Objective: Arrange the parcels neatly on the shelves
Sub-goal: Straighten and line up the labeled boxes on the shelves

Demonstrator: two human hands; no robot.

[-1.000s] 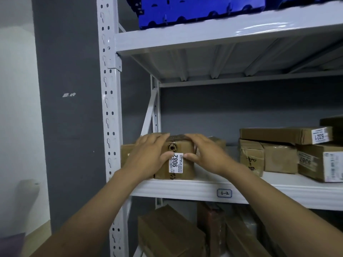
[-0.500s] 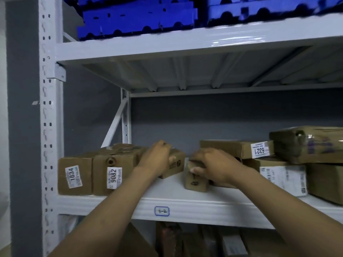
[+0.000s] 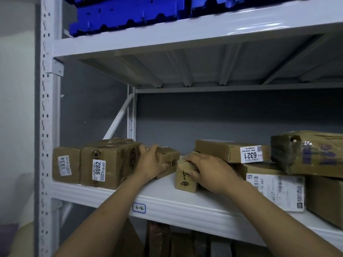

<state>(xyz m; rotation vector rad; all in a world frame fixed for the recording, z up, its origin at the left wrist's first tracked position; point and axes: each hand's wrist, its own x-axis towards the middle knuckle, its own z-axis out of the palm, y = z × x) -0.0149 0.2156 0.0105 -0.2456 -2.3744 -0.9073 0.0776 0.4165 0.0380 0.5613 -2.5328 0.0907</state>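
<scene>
So the hands are off the 9082 box (image 3: 107, 164) now; it sits snug against the 1834 box (image 3: 65, 164) at the left end of the shelf (image 3: 185, 201). The left hand (image 3: 150, 164) grips a small box (image 3: 168, 159) right beside 9082. The right hand (image 3: 209, 171) curls over a scribbled box (image 3: 185, 179) standing mid-shelf, next to the 6321 box (image 3: 232, 151). My guess is the gap gets closed next. It's a white metal shelf with blue crates (image 3: 130, 13) above and a grey wall (image 3: 222, 115) behind.
</scene>
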